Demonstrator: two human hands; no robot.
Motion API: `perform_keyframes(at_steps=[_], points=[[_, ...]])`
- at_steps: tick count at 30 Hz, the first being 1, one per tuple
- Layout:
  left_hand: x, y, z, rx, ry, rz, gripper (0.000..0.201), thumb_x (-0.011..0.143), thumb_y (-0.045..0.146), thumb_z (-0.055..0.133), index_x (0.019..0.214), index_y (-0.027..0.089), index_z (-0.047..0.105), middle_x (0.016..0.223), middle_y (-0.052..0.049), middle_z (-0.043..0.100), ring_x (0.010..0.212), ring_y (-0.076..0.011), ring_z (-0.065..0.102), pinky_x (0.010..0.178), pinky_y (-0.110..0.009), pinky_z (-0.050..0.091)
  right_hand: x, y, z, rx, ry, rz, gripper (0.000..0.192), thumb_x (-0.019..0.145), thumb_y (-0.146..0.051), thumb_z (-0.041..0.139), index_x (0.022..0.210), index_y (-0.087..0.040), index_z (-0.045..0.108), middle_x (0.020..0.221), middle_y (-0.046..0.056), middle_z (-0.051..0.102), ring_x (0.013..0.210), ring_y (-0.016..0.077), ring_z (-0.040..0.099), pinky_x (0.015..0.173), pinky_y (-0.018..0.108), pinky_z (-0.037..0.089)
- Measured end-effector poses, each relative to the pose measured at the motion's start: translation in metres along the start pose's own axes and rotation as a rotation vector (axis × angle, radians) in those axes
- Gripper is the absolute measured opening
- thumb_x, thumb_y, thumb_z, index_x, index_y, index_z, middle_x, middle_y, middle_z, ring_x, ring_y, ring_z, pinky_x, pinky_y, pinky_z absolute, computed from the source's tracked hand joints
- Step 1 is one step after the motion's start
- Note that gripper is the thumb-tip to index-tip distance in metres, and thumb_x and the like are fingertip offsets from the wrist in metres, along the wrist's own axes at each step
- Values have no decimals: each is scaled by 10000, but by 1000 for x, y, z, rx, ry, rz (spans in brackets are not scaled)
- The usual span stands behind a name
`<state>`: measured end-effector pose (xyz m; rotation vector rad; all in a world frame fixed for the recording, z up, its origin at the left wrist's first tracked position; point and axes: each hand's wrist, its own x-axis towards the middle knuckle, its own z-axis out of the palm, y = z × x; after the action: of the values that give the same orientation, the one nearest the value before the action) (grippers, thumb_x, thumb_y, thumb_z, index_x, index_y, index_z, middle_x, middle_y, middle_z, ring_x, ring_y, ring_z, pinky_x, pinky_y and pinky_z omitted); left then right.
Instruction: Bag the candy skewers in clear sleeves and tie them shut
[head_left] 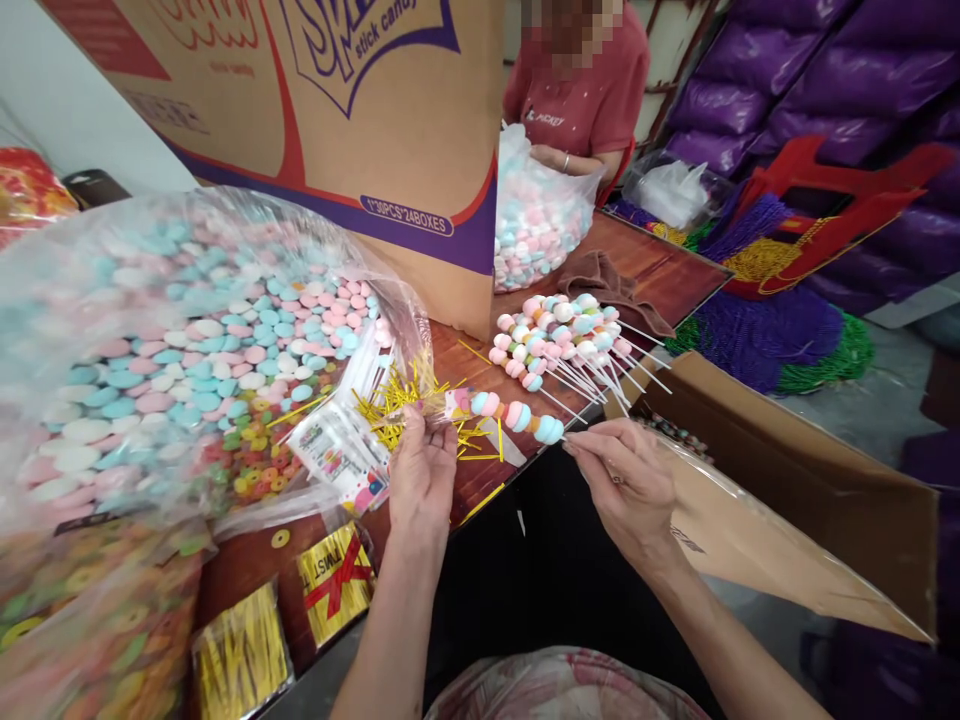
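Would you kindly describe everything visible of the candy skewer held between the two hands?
The pastel marshmallow candy skewer carries four or five puffy pink, blue and white pieces on a thin white stick. It lies roughly level above the brown wooden table's edge. The left hand pinches its candy end, seemingly inside a clear wrapper; the right hand grips the bare stick end.

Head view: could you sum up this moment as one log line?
left hand: pinches wrapper end of candy skewer | right hand: holds its stick end | skewer: level over table edge | nearby: finished skewers, gold twist ties
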<state>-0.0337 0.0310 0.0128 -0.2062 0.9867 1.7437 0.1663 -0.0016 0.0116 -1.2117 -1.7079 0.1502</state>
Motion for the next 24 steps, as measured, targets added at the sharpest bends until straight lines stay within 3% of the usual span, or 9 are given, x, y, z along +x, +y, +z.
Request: perform_keyframes(at_steps=[4,9,19,24], points=[[5,0,-9,68,-81,113,168,796,289,771,806,167,656,749,21,675,686,-82,631,749,-242,509,1,1,-9,-84,-75,-57,108,883,-155,649,866,-239,714,778,18,657,715,161,587,733,366,383],[6,-2,-14,230,-174,222,320,667,381,848,778,165,640,735,27,661,639,-81,613,706,-244,506,-1,-1,-11,0,-183,-13,112,905,-182,620,865,-234,710,794,26,654,739,169,588,710,360,390],[-5,-23,-18,348,-233,377,346,732,461,773,748,174,581,759,28,603,670,-92,574,678,-247,528,-9,-9,2,41,-155,53,131,913,-163,598,865,-217,706,756,18,580,702,149,550,654,313,417],[-6,-29,-21,370,-236,443,309,761,453,749,783,188,592,794,20,610,715,-108,591,690,-251,538,-7,-8,1,22,-337,82,162,938,-190,557,898,-219,711,735,7,515,670,138,501,613,281,393]])
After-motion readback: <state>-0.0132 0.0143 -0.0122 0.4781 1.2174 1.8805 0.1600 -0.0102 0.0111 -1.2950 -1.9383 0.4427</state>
